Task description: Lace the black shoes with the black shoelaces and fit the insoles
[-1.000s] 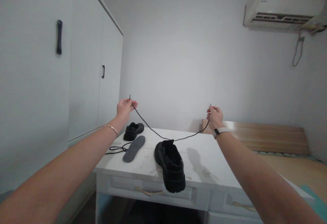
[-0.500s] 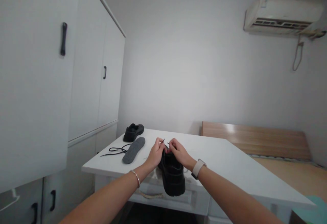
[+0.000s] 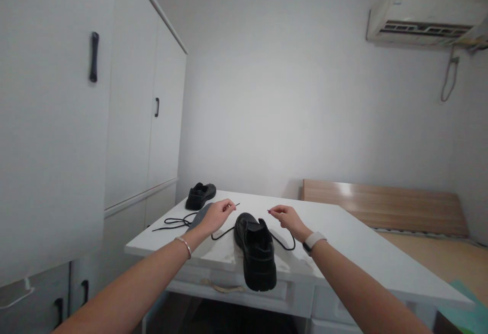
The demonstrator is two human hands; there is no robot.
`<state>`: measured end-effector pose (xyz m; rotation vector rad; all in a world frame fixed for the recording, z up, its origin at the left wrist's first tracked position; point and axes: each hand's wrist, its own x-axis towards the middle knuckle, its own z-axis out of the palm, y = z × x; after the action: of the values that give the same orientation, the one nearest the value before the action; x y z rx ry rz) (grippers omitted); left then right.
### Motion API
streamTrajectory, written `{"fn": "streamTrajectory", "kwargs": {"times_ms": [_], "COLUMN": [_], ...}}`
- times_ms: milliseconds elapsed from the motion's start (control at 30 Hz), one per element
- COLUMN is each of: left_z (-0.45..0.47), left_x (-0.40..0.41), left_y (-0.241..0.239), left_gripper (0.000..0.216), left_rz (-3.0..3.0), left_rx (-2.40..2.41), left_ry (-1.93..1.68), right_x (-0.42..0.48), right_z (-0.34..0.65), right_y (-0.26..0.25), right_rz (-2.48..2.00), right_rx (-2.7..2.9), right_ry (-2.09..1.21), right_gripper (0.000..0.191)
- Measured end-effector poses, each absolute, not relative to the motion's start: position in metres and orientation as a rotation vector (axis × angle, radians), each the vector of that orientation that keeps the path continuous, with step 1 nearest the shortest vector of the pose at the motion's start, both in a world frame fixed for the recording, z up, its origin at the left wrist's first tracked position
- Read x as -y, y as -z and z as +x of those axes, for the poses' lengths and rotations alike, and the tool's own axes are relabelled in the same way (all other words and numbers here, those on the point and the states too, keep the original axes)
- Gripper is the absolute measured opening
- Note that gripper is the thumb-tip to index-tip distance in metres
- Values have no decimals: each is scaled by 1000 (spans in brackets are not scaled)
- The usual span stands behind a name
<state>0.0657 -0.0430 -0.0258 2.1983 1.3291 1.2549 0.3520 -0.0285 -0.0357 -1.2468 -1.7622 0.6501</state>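
Note:
A black shoe [image 3: 256,250] lies on the white table [image 3: 343,245], its toe over the front edge. A black lace [image 3: 284,245] runs through the shoe and loops out on both sides. My left hand [image 3: 216,214] pinches the left end of the lace just left of the shoe. My right hand [image 3: 286,218] pinches the right end just right of the shoe. Both hands hover low over the tabletop, a bracelet on the left wrist and a white watch on the right.
A second black shoe [image 3: 200,195] sits at the table's far left. A grey insole [image 3: 196,218] and a loose black lace [image 3: 172,221] lie beside it. White wardrobe doors [image 3: 129,120] stand close on the left. A wooden bed frame [image 3: 381,207] is behind the table.
A second ago my hands held the lace ends high and wide apart. They came together over the shoe, and now they have parted a little, low beside it, with the lace slack.

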Motion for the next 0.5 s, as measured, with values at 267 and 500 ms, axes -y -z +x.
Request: {"fn": "streamTrajectory", "kwargs": {"times_ms": [267, 500], "left_z": [70, 84], "left_x": [57, 65], "left_y": [39, 32], "left_gripper": [21, 22], "left_rz": [2470, 2535], "left_rx": [-1574, -1667], "left_ry": [-842, -723], "right_x": [24, 22], "right_z": [340, 338], "right_y": [48, 49], "right_rz": [-1330, -1363], "right_rx": [2070, 2124], "right_ry": [-494, -381], "right_gripper": [24, 24]}}
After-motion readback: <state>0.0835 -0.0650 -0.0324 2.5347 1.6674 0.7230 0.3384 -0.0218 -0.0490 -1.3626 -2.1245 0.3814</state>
